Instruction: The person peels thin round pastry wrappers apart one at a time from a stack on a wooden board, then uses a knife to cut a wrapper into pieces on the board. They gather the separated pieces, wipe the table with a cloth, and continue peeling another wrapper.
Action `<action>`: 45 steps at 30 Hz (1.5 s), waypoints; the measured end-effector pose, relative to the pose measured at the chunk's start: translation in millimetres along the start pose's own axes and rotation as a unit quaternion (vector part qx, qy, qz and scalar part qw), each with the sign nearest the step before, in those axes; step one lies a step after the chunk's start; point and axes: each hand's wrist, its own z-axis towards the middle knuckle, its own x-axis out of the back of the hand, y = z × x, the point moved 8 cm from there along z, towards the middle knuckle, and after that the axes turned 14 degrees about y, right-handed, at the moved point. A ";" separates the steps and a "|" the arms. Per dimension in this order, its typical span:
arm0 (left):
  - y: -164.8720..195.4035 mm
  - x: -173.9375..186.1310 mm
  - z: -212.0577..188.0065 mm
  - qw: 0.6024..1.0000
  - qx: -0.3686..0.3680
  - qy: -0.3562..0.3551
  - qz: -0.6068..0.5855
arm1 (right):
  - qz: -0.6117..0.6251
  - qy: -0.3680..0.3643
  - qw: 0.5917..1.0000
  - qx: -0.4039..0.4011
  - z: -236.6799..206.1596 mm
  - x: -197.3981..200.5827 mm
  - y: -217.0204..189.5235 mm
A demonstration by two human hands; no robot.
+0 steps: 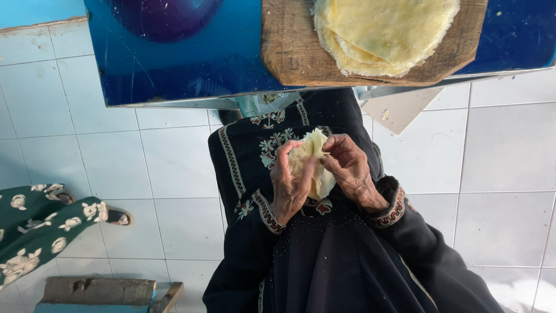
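At the centre of the frame I see a thin pale flatbread piece (313, 162) over the dark lap, both grips pinched on it: left hand (289, 185) on its left edge, right hand (347, 165) on its top right. I judge short, even pulls near the fingertips keep it from ripping crookedly. Above, a wooden board (289, 52) with stacked flatbreads (385, 32) rests on a blue tabletop (174, 64) over pale floor tiles (492, 150).

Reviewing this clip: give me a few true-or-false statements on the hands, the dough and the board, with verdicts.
1. Both hands hold one folded pale yellow dough sheet. True: left hand and right hand pinch it.
2. The worn wooden board is bare. False: stacked thin round yellow flatbreads lie on it.
3. The board rests on a glossy blue table. True.
4. The floor is dark carpet. False: pale square tiles.
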 end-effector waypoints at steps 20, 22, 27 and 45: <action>28.4 6.2 5.4 0.991 -0.097 0.085 0.046 | -0.040 -0.039 0.998 -0.029 -2.1 -15.2 -17.6; 29.8 9.5 6.5 0.994 -0.071 0.088 0.000 | -0.003 -0.036 0.999 -0.033 -1.8 -13.9 -21.8; 37.5 7.5 9.8 0.993 -0.097 0.070 -0.022 | -0.041 -0.034 0.998 -0.019 -0.8 -10.1 -19.9; 6.4 -5.7 6.2 0.996 -0.073 -0.025 0.040 | -0.135 0.001 0.991 0.019 1.1 2.4 -10.3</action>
